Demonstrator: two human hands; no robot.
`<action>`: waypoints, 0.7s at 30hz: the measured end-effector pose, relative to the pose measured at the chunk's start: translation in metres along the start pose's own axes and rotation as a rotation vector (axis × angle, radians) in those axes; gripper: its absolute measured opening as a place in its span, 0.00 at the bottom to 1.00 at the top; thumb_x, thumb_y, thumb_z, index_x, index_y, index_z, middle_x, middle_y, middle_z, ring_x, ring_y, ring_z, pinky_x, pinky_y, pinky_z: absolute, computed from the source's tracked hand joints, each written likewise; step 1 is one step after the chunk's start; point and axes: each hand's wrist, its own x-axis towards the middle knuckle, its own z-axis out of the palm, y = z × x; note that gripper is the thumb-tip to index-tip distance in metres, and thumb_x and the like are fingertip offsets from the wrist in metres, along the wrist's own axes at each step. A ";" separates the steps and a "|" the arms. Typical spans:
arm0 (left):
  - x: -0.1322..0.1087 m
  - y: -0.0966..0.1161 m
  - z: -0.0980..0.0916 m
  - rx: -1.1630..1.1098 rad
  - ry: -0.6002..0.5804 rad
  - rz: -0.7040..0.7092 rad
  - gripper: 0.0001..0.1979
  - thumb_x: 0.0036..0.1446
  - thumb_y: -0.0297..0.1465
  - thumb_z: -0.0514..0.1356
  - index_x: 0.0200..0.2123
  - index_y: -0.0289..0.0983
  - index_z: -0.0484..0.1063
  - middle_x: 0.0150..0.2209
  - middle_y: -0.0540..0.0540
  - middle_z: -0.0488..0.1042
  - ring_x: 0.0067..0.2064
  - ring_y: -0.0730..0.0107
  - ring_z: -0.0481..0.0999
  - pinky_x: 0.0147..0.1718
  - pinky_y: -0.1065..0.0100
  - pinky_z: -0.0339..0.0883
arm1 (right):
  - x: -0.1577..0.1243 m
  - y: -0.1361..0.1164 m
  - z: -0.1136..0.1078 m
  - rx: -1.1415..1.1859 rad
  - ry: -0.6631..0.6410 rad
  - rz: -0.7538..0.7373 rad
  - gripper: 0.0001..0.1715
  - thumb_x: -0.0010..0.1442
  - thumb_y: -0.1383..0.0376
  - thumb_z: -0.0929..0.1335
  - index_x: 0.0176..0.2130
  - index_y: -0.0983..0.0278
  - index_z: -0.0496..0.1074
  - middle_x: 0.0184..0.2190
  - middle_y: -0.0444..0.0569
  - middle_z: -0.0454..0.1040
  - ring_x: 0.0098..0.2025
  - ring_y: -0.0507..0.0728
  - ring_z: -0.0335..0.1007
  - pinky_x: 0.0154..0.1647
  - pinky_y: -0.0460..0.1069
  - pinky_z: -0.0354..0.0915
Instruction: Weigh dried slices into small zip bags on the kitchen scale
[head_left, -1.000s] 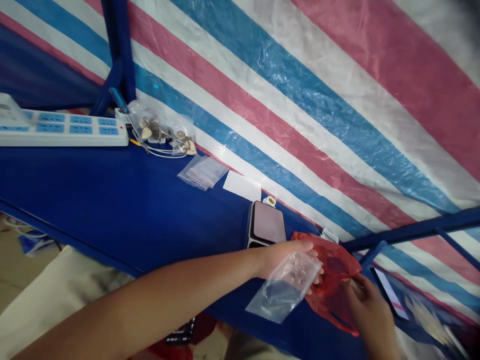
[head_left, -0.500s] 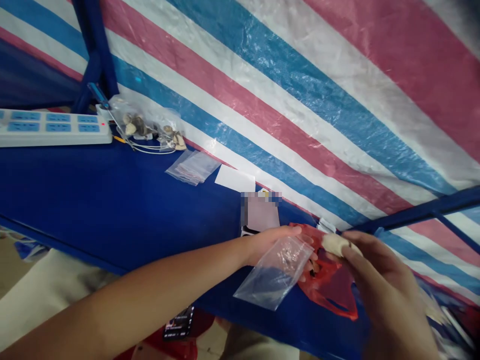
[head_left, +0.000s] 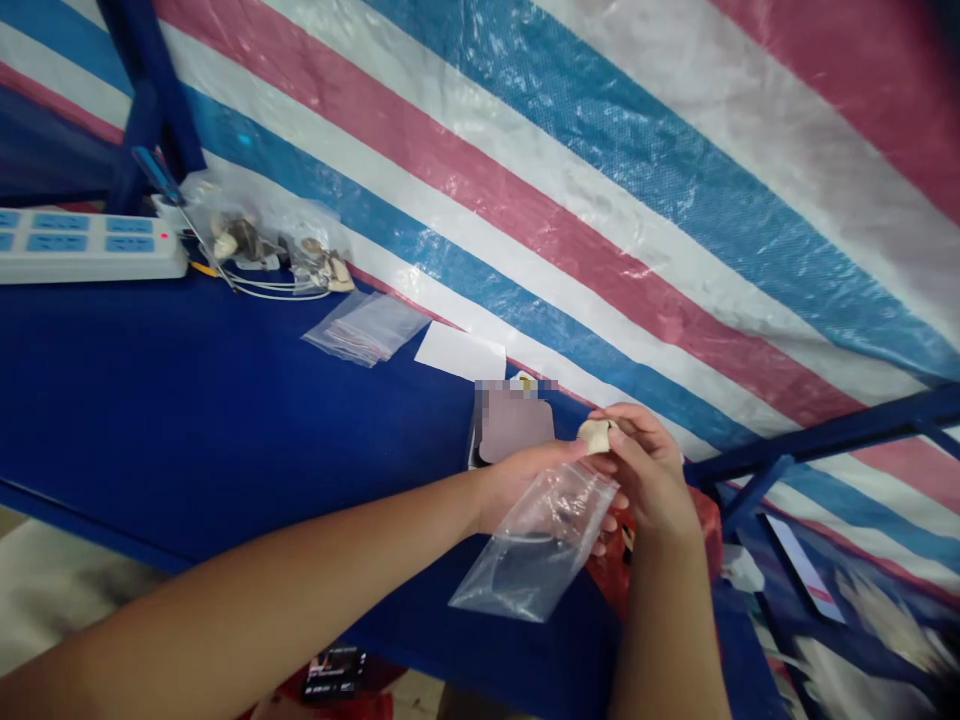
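Note:
My left hand [head_left: 517,490] is closed on a clear plastic zip bag [head_left: 517,580], which hangs down from the fingers over the blue table. Between the fingertips of my right hand [head_left: 652,475] is a small, pale cream, lumpy piece [head_left: 595,436]; its kind is not plain. The piece is close to my left thumb, just above the top of the zip bag. Behind and below my hands lies a red plastic bag [head_left: 709,530], partly hidden by the right forearm.
A white power strip [head_left: 90,262] and clear bags of brown and cream pieces [head_left: 247,240] lie at the left. Nearer are flat zip bags [head_left: 367,328], white paper [head_left: 461,350] and a greyish-pink object [head_left: 517,425]. A striped sheet [head_left: 480,190] hangs behind the blue table [head_left: 187,400].
My right hand has moved left and up with the cream piece, from over the red bag to beside my left hand. The zip bag stays in my left hand. The view has shifted slightly right.

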 end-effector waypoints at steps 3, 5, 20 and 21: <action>-0.001 0.000 0.001 0.031 -0.003 0.004 0.31 0.61 0.53 0.56 0.54 0.33 0.73 0.44 0.37 0.76 0.42 0.58 0.76 0.51 0.51 0.67 | 0.002 0.001 -0.005 -0.009 -0.052 0.042 0.16 0.53 0.57 0.78 0.41 0.59 0.78 0.38 0.47 0.80 0.30 0.52 0.73 0.31 0.47 0.69; -0.001 0.002 0.001 0.060 -0.001 -0.005 0.32 0.61 0.54 0.54 0.51 0.32 0.74 0.41 0.37 0.76 0.41 0.58 0.76 0.51 0.51 0.67 | 0.002 0.001 -0.007 -0.016 -0.073 0.039 0.18 0.52 0.57 0.79 0.42 0.59 0.78 0.40 0.47 0.80 0.33 0.54 0.74 0.32 0.46 0.69; 0.001 0.001 -0.002 0.087 -0.031 0.002 0.30 0.62 0.52 0.53 0.49 0.32 0.75 0.41 0.37 0.76 0.41 0.60 0.76 0.50 0.52 0.67 | -0.003 -0.001 -0.008 0.050 -0.251 0.092 0.20 0.54 0.58 0.79 0.46 0.57 0.78 0.41 0.47 0.80 0.36 0.54 0.76 0.35 0.46 0.71; 0.001 0.001 -0.002 0.088 -0.034 -0.003 0.30 0.62 0.53 0.53 0.49 0.33 0.75 0.40 0.38 0.76 0.40 0.61 0.76 0.49 0.53 0.68 | -0.004 -0.001 -0.008 0.053 -0.255 0.116 0.19 0.56 0.57 0.78 0.47 0.56 0.78 0.40 0.47 0.81 0.34 0.54 0.76 0.34 0.47 0.72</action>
